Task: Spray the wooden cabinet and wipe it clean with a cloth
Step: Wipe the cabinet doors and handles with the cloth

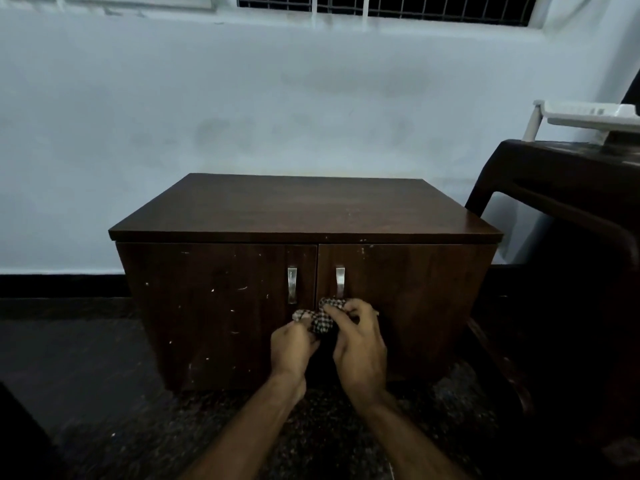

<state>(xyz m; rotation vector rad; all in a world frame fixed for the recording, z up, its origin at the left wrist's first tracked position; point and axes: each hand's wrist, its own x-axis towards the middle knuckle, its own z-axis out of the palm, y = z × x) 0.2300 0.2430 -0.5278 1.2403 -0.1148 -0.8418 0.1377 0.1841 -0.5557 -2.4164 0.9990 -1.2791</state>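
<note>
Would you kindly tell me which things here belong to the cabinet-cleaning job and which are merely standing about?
Belongs to the job:
- wooden cabinet, doors shut
- checked cloth, bunched in front of the doors
- left hand and right hand, both gripping the cloth

Merely standing about:
- dark chair to the right
- white object on it

No spray bottle shows.

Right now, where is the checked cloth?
In the head view it is bunched between the left hand and right hand, the checked cloth in front of the wooden cabinet doors, just below the two metal handles.
</note>
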